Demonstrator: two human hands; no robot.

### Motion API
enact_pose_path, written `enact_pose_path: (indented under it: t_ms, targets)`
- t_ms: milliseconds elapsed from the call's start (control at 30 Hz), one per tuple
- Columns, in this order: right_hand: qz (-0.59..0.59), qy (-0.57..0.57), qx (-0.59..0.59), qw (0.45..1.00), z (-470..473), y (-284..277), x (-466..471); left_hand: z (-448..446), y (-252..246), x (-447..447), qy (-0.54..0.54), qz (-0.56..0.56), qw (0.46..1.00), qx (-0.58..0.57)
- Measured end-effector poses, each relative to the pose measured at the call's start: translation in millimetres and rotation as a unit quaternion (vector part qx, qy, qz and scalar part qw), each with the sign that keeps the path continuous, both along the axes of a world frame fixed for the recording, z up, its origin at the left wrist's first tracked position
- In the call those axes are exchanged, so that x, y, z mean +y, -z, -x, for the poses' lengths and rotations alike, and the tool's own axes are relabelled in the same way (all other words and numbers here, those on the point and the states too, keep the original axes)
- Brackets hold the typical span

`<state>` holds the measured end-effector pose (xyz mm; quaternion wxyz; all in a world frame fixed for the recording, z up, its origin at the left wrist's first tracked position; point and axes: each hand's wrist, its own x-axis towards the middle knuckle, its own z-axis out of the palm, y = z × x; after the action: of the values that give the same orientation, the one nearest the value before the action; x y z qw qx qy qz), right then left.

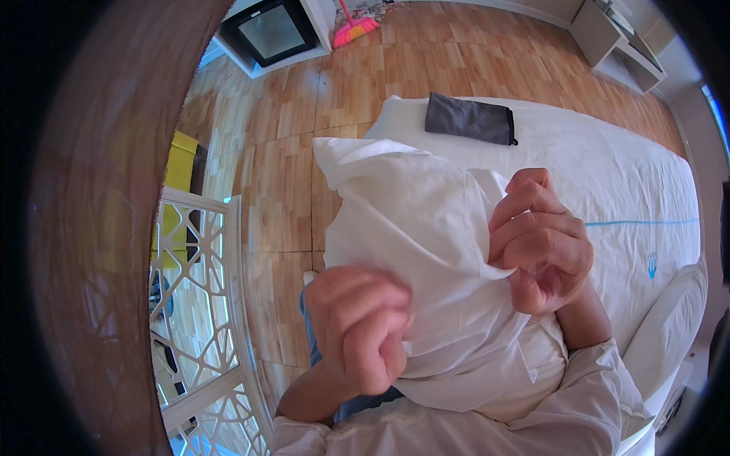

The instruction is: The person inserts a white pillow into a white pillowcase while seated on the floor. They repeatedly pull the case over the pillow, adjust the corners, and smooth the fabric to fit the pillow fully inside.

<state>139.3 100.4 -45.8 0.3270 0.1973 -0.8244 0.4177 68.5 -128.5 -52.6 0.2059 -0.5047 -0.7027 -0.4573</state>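
Observation:
A white pillowcase or similar white fabric cover (pixel 410 222) hangs in folds before my chest, with one corner sticking out at the upper left. My right hand (pixel 542 245) pinches its edge between thumb and curled fingers, and a small point of cloth shows at the thumb. At the cover's lower left, my left hand (pixel 359 330) is curled against the fabric and slightly blurred. It appears to grip the edge, though its fingertips are hidden. What may be inside the cover is hidden. Beyond it, a folded grey cloth (pixel 470 119) with black trim lies on the white-sheeted bed (pixel 604 165).
A white pillow (pixel 664 319) lies at the bed's right end. To the left stands a white lattice partition (pixel 232 285), with a yellow piece (pixel 181 162) behind it. A pink broom (pixel 355 31) and a white cabinet (pixel 322 25) are across the wood-look floor (pixel 279 188).

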Motion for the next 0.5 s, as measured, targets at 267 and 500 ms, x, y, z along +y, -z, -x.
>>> enact_pose_path:
  t_ms: [267, 500]
  targets:
    - [-0.020, -0.096, -0.093, 0.991, -1, -4, 9, -13, 5, -16, 0.066, 0.074, 0.995, 0.028]
    - [0.020, -0.110, -0.121, 0.986, -3, -3, 19, -6, -10, 6, -0.035, 0.138, 0.988, 0.052]
